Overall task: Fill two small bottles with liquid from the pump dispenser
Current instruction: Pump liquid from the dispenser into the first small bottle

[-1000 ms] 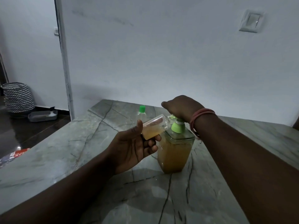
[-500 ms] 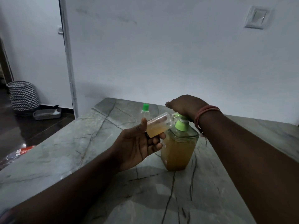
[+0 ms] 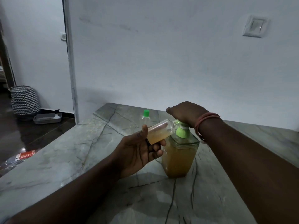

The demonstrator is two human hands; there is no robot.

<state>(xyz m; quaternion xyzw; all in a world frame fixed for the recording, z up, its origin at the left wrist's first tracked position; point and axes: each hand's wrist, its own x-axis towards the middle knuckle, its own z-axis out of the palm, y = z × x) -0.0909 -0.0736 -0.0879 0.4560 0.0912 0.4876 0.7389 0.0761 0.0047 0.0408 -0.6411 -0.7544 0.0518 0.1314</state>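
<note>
Head view: little has changed; my left hand (image 3: 137, 152) still grips the tilted small bottle (image 3: 159, 132), half-filled, mouth at the spout, while my right hand (image 3: 186, 113) presses the pump dispenser (image 3: 179, 157) head, fingers curled over it.

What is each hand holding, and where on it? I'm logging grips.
Left hand grips the tilted small bottle round its base end. Right hand rests on the pump dispenser head; its grip is hidden.

Capped bottle (image 3: 146, 118) stands behind dispenser (image 3: 179, 156); bare countertop (image 3: 68, 160) left.
</note>
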